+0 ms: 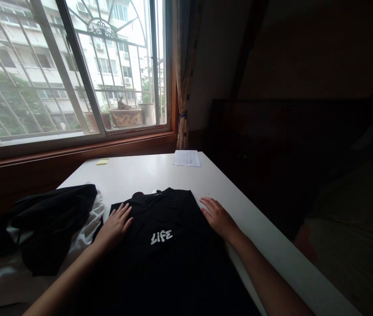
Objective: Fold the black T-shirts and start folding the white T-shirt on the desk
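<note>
A black T-shirt (173, 272) with white lettering lies spread flat on the white table (252, 228). The lettering looks upside down from here. My left hand (115, 224) rests flat on the shirt's upper left part, fingers stretched out. At the shirt's right edge is my right hand (217, 215), its fingers extended and slightly bent, with the fingertips by the table surface beside the cloth. Neither hand grips anything. Two small round things, one dark (137, 194) and one pale (156, 191), peek out at the shirt's far edge; I cannot make out what they are.
A heap of black and white clothes (51, 224) covers the table's left side. Sheets of paper (186, 158) and a yellow sticky note pad (102, 162) lie at the far edge. Beyond stand a barred window (117, 79) and a tied curtain (183, 105). The right side is dark.
</note>
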Tool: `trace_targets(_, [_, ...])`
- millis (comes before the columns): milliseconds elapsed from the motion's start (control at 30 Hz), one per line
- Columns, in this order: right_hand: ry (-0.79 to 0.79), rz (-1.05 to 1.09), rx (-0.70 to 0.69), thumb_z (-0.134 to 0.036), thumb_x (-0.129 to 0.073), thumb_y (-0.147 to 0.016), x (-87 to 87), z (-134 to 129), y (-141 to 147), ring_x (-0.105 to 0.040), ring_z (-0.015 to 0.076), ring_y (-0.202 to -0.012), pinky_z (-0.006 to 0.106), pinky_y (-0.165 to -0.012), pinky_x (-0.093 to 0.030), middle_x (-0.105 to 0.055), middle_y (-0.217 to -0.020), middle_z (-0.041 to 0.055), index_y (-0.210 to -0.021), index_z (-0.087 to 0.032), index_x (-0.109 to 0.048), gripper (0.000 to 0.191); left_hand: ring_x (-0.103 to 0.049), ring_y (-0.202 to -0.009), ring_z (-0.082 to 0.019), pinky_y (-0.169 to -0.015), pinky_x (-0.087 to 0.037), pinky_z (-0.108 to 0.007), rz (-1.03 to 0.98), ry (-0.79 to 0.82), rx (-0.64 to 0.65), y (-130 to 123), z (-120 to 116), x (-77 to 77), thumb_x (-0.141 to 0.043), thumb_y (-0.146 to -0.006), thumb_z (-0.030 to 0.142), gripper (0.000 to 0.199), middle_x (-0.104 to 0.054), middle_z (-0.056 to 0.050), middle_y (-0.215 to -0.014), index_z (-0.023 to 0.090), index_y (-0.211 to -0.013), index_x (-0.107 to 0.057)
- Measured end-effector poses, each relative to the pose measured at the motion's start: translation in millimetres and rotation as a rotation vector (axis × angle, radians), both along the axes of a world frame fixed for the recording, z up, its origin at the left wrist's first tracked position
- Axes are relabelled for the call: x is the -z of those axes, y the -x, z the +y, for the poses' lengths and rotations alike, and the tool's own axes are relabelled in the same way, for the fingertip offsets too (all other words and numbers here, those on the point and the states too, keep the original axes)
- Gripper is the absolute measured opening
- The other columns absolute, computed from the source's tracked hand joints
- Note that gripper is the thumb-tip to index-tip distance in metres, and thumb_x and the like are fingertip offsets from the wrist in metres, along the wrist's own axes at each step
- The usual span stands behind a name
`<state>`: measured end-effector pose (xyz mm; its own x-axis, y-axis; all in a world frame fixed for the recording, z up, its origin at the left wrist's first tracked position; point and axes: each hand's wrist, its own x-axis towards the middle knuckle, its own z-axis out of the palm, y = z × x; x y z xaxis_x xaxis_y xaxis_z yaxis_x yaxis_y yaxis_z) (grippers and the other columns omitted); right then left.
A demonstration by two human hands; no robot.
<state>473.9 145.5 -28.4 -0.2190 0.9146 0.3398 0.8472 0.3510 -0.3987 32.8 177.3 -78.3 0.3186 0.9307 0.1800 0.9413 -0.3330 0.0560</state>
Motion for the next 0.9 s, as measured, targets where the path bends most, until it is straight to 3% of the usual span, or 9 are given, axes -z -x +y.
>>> trace_targets(167, [0.181,-0.228,-0.037,-0.054,-0.031,-0.103,18.2,-3.4,39.0,-0.023,0.0262,-0.152,0.043,-0.125,-0.018,-0.028,-0.165,0.0085,-0.155,-0.015,-0.037,0.066,-0.019,-0.154,-0.026,-0.124,-0.019,-0.05,0.064,0.048,-0.032,-2.3,-1.0,-6.8,-0.034,-0.103,0.051,0.062,-0.025,-0.006,-0.165,0.019,-0.157,-0.034])
trace_targets(333, [0.267,-0.293,0.005,-0.06,-0.024,-0.102,22.3,6.3,40.2,-0.012,0.0237,-0.155,0.047,-0.126,-0.008,-0.014,-0.168,0.0014,-0.16,-0.022,-0.025,0.07,-0.016,-0.154,-0.024,-0.124,-0.016,-0.049,0.084,0.075,-0.046,-5.6,8.5,-14.3,-0.03,-0.104,0.05,0.062,-0.021,-0.006,-0.166,0.019,-0.158,-0.031])
trace_targets(533, [0.302,-0.316,0.039,-0.057,-0.019,-0.103,17.9,34.1,39.8,-0.011,0.0209,-0.155,0.044,-0.125,-0.004,-0.011,-0.169,0.003,-0.162,-0.022,-0.02,0.069,-0.016,-0.154,-0.026,-0.123,-0.015,-0.052,0.047,0.099,-0.069,-5.5,23.8,-16.3,-0.028,-0.104,0.049,0.061,-0.021,-0.006,-0.166,0.02,-0.158,-0.032])
trace_targets(900, [0.303,-0.321,0.088,-0.054,-0.019,-0.102,25.0,81.5,44.8,-0.009,0.02,-0.155,0.045,-0.125,-0.003,-0.011,-0.169,0.0056,-0.161,-0.016,-0.02,0.07,-0.015,-0.155,-0.025,-0.123,-0.015,-0.051,0.035,0.115,-0.057,-1.5,51.9,-16.0,-0.025,-0.105,0.046,0.061,-0.02,-0.006,-0.166,0.018,-0.158,-0.03])
